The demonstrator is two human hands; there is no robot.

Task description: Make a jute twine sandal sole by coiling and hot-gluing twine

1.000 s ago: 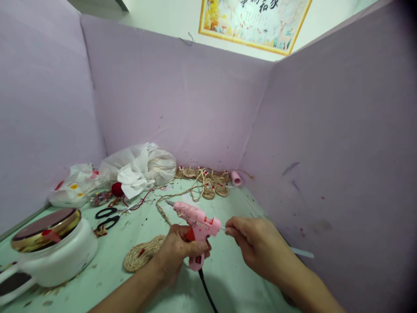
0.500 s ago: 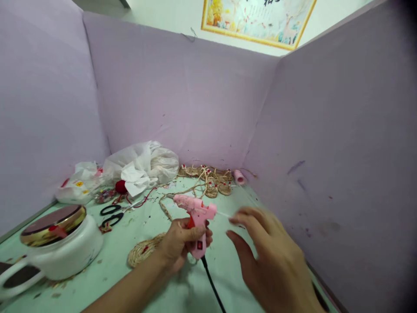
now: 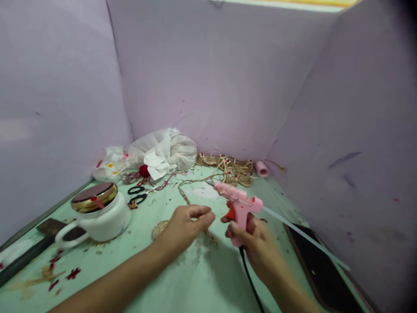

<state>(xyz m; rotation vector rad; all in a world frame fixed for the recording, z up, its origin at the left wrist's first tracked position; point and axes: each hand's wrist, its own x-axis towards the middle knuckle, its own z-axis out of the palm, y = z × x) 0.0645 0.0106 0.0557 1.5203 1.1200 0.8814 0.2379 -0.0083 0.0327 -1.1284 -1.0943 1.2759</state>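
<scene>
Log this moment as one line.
left hand: nothing visibly held; right hand: grips pink glue gun; glue stick: protrudes from gun's rear; white mug: at left

Matt plastic glue gun (image 3: 241, 213), smooth translucent glue stick (image 3: 302, 234), rough fibrous coil (image 3: 159, 228), glossy white mug (image 3: 109, 221), shiny metallic-looking lid (image 3: 94, 193)

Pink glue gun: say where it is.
In the head view, the pink glue gun is right of centre, gripped in the right hand, with the left hand to its left.
</scene>
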